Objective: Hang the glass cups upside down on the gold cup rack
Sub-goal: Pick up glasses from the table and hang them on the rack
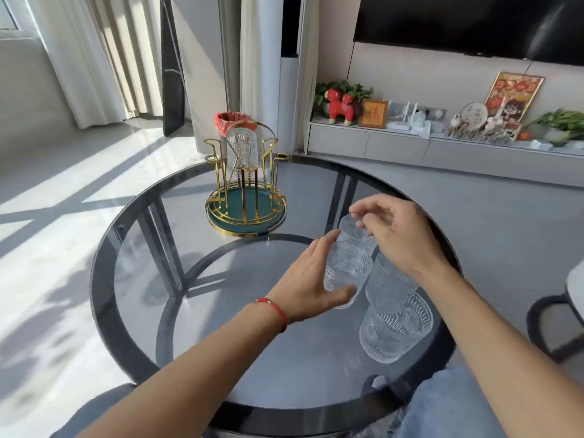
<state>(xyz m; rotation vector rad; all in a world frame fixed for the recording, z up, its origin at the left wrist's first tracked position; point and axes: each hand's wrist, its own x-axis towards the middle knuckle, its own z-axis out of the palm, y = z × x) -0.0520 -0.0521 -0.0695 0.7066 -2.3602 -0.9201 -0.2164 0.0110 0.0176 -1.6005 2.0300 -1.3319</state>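
The gold cup rack (246, 184) with a green tray base stands at the far side of the round glass table. One glass cup (241, 147) hangs upside down on it. Near the table's right side stands a cluster of embossed glass cups. My left hand (311, 279) wraps around one cup (347, 270) from the left. My right hand (398, 235) reaches over the cup behind it (352, 230), fingers touching its top. Another cup (388, 279) stands under my right wrist, and a further one (395, 327) sits nearest to me.
The round glass table (132, 279) has a dark rim and dark frame beneath. A red-lined bin (230, 120) stands behind the rack. A low cabinet (442, 150) with ornaments runs along the right wall. A dark chair (556, 324) is at the right edge.
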